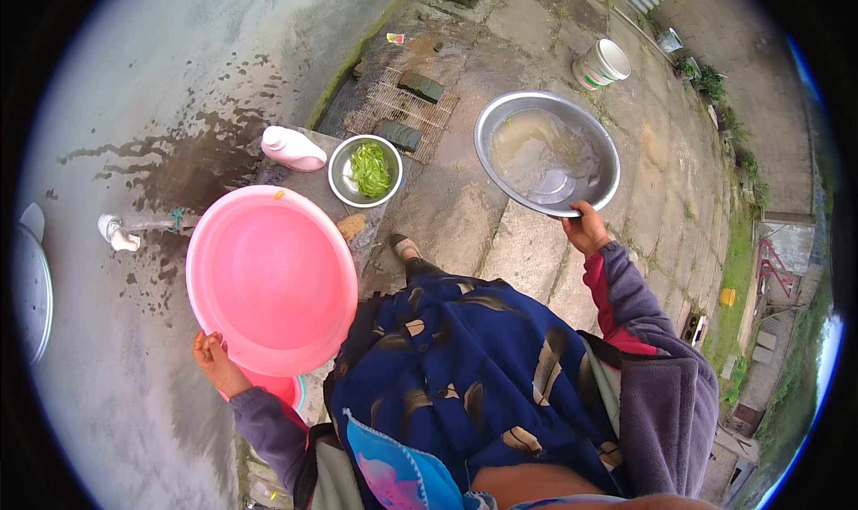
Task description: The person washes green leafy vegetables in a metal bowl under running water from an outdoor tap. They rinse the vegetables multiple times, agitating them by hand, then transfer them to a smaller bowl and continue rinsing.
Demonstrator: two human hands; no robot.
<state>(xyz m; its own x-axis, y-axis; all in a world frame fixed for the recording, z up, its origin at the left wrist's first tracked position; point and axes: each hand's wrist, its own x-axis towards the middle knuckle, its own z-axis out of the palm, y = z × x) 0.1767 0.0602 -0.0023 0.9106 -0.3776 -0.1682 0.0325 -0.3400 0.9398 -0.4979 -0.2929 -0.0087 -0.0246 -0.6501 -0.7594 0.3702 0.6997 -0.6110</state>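
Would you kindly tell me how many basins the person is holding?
2: a pink basin in the left hand and a grey metal basin in the right hand.

A round pink basin (273, 278) at left, hollow facing up. At right, a gray metal basin (601, 143) holds murky water (541, 152).

I see cracked concrete ground (514, 242) | on it: metal grating (398, 108) bearing two dark blocks (399, 134), white bucket (593, 69) | concrete ledge (315, 185): I log pink bottle (295, 150), metal bowl (340, 167) holding shredded greens (369, 170).
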